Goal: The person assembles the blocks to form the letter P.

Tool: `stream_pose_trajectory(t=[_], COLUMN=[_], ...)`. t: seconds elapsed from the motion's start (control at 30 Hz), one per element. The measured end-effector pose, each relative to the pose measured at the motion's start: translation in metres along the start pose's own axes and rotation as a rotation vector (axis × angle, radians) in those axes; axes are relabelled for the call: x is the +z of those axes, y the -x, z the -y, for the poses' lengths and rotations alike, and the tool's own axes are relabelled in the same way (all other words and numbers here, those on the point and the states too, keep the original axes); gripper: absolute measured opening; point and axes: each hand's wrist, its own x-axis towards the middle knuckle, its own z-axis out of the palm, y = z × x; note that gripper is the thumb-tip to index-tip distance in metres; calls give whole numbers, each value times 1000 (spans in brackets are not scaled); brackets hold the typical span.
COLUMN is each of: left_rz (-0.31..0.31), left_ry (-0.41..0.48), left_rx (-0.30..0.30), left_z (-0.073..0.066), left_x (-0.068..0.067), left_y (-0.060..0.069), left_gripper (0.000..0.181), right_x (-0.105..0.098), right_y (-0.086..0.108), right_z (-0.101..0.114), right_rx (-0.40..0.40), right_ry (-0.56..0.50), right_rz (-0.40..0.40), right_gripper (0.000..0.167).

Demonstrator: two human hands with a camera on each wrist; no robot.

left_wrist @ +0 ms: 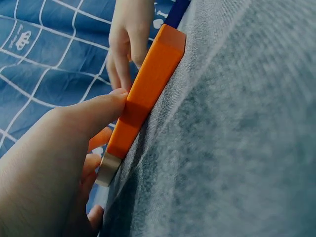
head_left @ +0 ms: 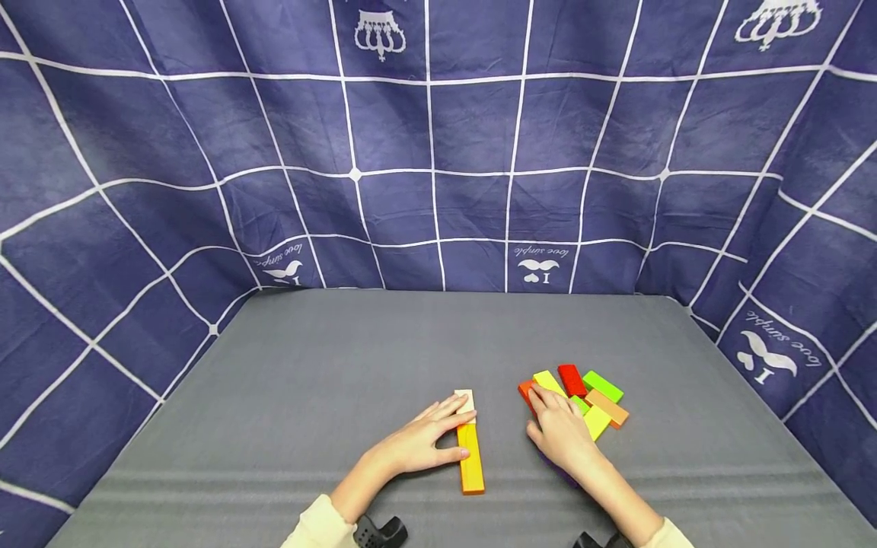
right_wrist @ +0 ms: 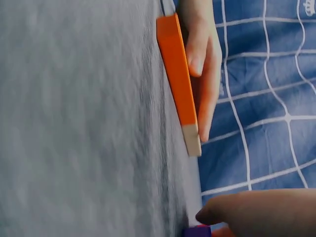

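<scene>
The grey tabletop (head_left: 342,358) bears a slim block row (head_left: 471,466) — orange-yellow, cream-tipped.

You're at a curtained-off booth: navy gridded cloth (head_left: 473,129) surrounds your grey tabletop (head_left: 342,358), hiding what room lies beyond.

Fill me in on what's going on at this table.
A person is handling small blocks on a grey tabletop. Their left hand touches a white block and an orange block, which lie end to end in a line. Their right hand is over a loose cluster of coloured blocks to the right; whether it grips one is not clear.
</scene>
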Motion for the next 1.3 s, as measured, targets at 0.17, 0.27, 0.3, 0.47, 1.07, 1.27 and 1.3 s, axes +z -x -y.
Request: stream_pose_trajectory(t=[0.17,0.27,0.3,0.47,1.07,1.27,1.3], left_rz=[8,11,11,-20,-68,-43,-40], left_ry=[-79,-139,-152,-214,-199,-188,-181], left_rx=[-28,-19,-9,61,88,64,64], left_z=[-6,-11,-12,-13,-8,-8,-8], left_x=[-3,-3,-2,2,7,3,3], left_y=[4,9,11,16,15,16,17], left_gripper=[60,65,66,65,68,66,66], right_x=[3,3,3,2,24,31,33], right_y=[5,8,9,8,-51,-76,-79], right_z=[13,21,24,31,34,32,33], right_rx=[-87,-110,-119,-176,-69,-61,-63], right_ry=[15,21,25,32,37,-15,-21], right_rz=[-23,8,18,-23,-82,-75,-70], right_gripper=[46,47,47,39,22,24,24])
